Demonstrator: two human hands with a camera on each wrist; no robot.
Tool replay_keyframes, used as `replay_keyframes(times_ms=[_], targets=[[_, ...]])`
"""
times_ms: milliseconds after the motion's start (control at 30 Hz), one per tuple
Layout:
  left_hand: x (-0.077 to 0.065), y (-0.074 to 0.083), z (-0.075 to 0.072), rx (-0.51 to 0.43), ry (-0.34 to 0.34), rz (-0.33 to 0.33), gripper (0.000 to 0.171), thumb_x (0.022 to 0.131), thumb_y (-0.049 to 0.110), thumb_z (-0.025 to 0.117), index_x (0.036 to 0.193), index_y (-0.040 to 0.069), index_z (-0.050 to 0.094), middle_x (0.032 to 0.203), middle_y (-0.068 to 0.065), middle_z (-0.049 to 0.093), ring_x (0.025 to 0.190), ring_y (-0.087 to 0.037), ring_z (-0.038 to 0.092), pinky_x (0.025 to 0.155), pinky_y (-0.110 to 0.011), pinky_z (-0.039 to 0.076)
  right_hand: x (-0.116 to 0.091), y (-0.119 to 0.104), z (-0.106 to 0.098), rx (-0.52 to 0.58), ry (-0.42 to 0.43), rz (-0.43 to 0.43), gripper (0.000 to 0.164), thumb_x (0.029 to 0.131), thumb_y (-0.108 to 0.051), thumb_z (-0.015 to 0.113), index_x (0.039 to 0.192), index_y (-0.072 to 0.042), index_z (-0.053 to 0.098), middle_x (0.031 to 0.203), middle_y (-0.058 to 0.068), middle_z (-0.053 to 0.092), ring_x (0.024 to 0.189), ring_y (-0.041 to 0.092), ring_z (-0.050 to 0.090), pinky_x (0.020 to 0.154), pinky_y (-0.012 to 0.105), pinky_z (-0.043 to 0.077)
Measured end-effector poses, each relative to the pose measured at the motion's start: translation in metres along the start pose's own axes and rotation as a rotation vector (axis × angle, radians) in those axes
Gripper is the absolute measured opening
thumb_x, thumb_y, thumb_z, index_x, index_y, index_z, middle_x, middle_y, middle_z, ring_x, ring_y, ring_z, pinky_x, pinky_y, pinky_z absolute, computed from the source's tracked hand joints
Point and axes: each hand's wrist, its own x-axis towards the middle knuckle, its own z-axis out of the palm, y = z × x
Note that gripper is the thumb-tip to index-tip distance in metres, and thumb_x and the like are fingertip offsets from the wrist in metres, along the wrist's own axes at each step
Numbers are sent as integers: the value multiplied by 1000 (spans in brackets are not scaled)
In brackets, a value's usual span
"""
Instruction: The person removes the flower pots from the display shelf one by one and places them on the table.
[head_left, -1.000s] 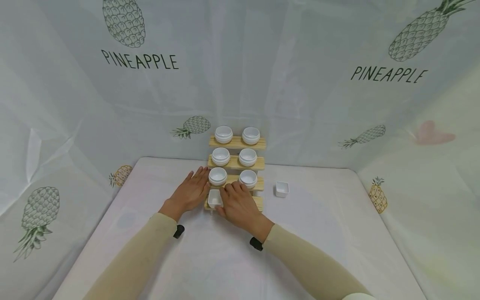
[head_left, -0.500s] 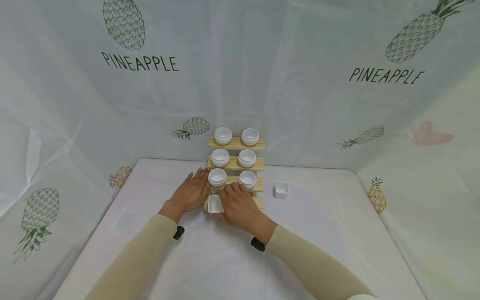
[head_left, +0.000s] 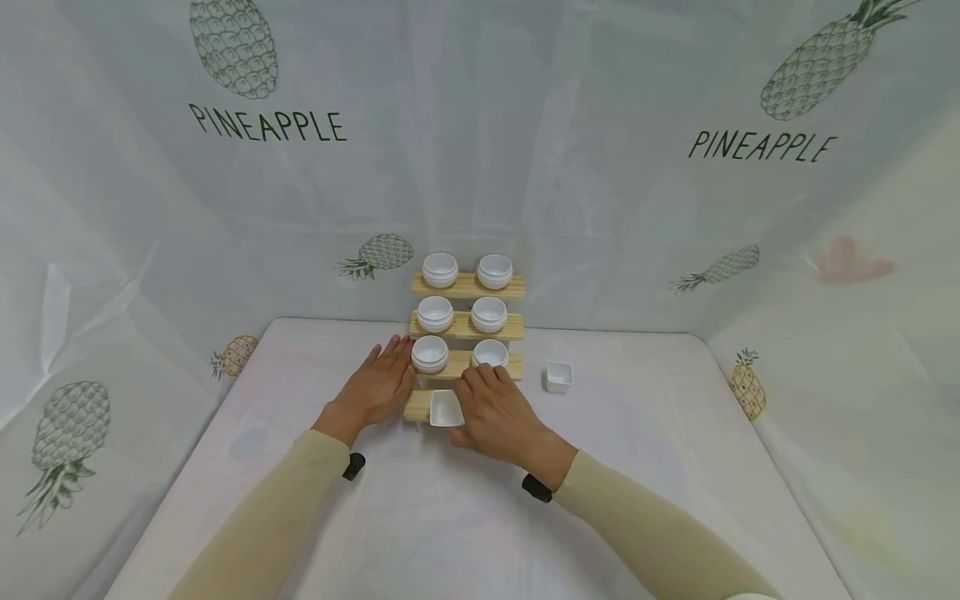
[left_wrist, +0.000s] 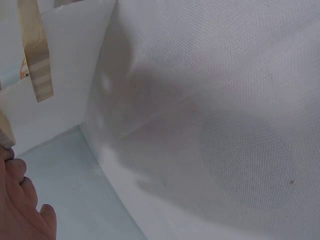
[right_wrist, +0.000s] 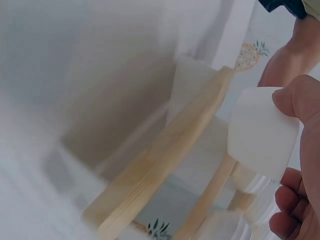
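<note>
A stepped display rack with pale wooden boards (head_left: pixel 465 287) stands at the back of the table. My right hand (head_left: pixel 498 417) pinches a small white square dish (head_left: pixel 446 408) between thumb and fingers over the lowest board (head_left: pixel 417 406). In the right wrist view the dish (right_wrist: pixel 262 130) shows its smooth outside, with the thumb on its edge. My left hand (head_left: pixel 375 387) lies with fingers extended along the rack's left side, its fingertips close to the third board. White round bowls, such as one on the top board (head_left: pixel 440 270), stand in pairs on the three upper boards.
Another small white square dish (head_left: pixel 558 377) sits on the table to the right of the rack. A white cloth (head_left: pixel 637 517) covers the table. Behind and at the sides hang white curtains (head_left: pixel 600 167) printed with pineapples.
My right hand has lifted the square dish from the left end of the lowest board, tilted it and shifted it right. The left hand stays by the rack.
</note>
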Motion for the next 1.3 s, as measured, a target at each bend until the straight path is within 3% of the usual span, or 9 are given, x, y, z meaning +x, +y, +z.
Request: replay_keyframes(times_ms=[200,367,867,1300], targets=[[0,0,1,13,-9,-4,65,105,46,7,158,9,8,165,-6,10,153,-25,4,125,-49,10,-20,20,-5,-11,0,22,58,81,-60,65,99,-6,55,96,7,52,85,25,44,69,33,32],[1,0,2,22,-10,-5,66,104,48,5,158,9,6,165,-7,11,153,-25,3,125,-49,9,-39,41,-6,-45,-20,56,61,82,-61,63,104,-5,55,96,7,52,84,25,43,70,34,34],[-3,3,-2,2,-2,11,64,106,45,10,157,7,9,165,-8,10,153,-27,7,124,-51,12,-89,103,-7,-8,-16,158,57,80,-50,70,107,-1,59,100,12,59,87,29,52,70,38,43],[-3,3,-2,9,-2,18,64,106,46,9,157,7,8,165,-7,10,153,-27,6,124,-50,12,-124,167,7,-32,-70,183,57,79,-43,74,108,4,59,98,16,59,87,33,52,70,41,45]])
